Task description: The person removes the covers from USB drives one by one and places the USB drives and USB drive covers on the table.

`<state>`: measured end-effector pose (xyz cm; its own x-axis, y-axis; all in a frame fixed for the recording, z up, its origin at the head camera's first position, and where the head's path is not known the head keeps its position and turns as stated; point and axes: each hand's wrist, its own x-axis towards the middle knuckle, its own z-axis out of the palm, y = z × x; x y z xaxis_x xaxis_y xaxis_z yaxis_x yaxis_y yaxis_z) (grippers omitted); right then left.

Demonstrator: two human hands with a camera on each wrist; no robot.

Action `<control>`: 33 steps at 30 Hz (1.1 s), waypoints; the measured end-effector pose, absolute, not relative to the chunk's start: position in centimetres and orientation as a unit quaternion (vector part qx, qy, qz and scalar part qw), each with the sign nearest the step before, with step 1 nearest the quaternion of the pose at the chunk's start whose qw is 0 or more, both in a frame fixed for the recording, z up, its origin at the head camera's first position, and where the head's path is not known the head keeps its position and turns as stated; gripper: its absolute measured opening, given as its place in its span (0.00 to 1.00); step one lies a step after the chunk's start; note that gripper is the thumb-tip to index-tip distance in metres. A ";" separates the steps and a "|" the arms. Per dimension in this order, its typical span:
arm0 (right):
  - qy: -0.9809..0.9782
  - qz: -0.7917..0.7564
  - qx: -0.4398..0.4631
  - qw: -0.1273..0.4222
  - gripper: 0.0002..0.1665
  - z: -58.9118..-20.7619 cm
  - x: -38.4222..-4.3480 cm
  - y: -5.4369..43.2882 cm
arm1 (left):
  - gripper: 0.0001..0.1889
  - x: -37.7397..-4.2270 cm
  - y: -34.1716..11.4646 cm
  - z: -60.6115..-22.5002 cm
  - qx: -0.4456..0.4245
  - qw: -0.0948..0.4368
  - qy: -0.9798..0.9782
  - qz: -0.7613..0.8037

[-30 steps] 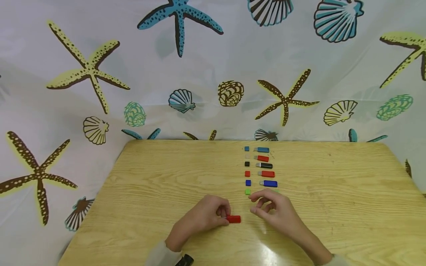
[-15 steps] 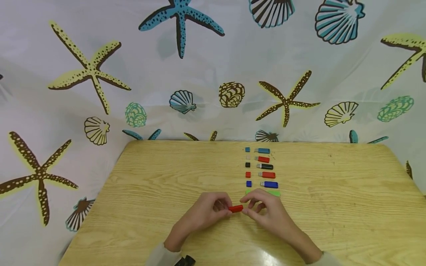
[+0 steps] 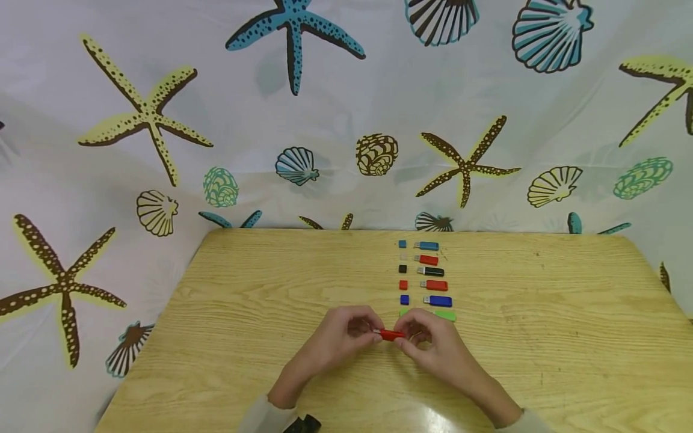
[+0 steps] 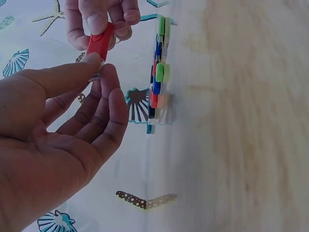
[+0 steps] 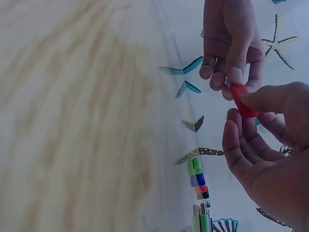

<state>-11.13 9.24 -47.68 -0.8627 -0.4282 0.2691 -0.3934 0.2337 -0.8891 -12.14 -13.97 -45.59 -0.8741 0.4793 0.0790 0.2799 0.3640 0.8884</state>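
A red USB stick (image 3: 391, 335) is held between both hands, above the wooden table. My left hand (image 3: 346, 331) pinches its left end between thumb and fingers; a bit of metal shows at those fingertips in the left wrist view. On the other end, the thumb and fingers of my right hand (image 3: 433, 340) grip the red body (image 4: 100, 44). Just beyond the hands lies a green USB stick (image 3: 446, 315), partly covered by the right hand, with a green cap (image 3: 403, 313) to its left.
Farther back, several uncapped USB sticks lie in a column, among them a dark blue one (image 3: 438, 301) and a black one (image 3: 433, 272). Small caps, such as a red cap (image 3: 403, 285), line up to their left. A patterned curtain (image 3: 335, 120) hangs behind the table (image 3: 260, 282).
The left hand has lifted the red USB stick from near the table and carried it away from the body. My right hand has moved left and taken hold of its right end.
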 end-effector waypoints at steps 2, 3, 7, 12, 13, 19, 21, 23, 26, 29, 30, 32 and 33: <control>0.777 -0.574 -0.257 0.023 0.11 -47.7 -11.1 9.4 | 0.03 -12.2 -13.7 -45.6 0.230 0.090 0.817 0.521; 0.771 -0.582 -0.256 0.027 0.10 -47.7 -11.1 9.5 | 0.04 -12.2 -13.6 -45.6 0.228 0.086 0.817 0.523; 0.752 -0.611 -0.243 0.048 0.07 -47.5 -11.1 10.0 | 0.05 -12.1 -13.1 -45.7 0.220 0.074 0.820 0.524; 0.735 -0.634 -0.227 0.078 0.07 -47.2 -11.1 10.9 | 0.08 -12.1 -12.4 -45.8 0.230 0.047 0.822 0.520; 0.731 -0.639 -0.223 0.084 0.07 -47.2 -11.1 11.0 | 0.08 -12.1 -12.3 -45.8 0.233 0.042 0.821 0.519; 0.744 -0.630 -0.209 0.082 0.08 -46.8 -11.2 11.7 | 0.07 -12.3 -11.6 -45.7 0.236 0.039 0.823 0.516; 0.757 -0.616 -0.206 0.073 0.10 -46.7 -11.1 11.9 | 0.06 -12.4 -11.3 -45.7 0.235 0.044 0.824 0.514; 0.775 -0.595 -0.208 0.053 0.12 -46.5 -11.1 12.2 | 0.06 -12.4 -10.9 -45.7 0.238 0.044 0.826 0.509; 0.800 -0.558 -0.221 0.008 0.15 -46.5 -11.1 12.5 | 0.06 -12.5 -10.4 -45.6 0.243 0.041 0.828 0.504; 0.811 -0.532 -0.240 -0.043 0.17 -46.5 -11.1 12.9 | 0.06 -12.6 -10.1 -45.6 0.241 0.038 0.827 0.506; 0.810 -0.529 -0.246 -0.055 0.17 -46.5 -11.1 13.1 | 0.06 -12.6 -10.0 -45.6 0.238 0.037 0.826 0.509; 0.806 -0.528 -0.256 -0.075 0.18 -46.4 -11.1 13.3 | 0.06 -12.6 -9.8 -45.6 0.232 0.035 0.824 0.515; 0.804 -0.528 -0.259 -0.084 0.17 -46.4 -11.1 13.4 | 0.06 -12.7 -9.7 -45.6 0.230 0.033 0.823 0.519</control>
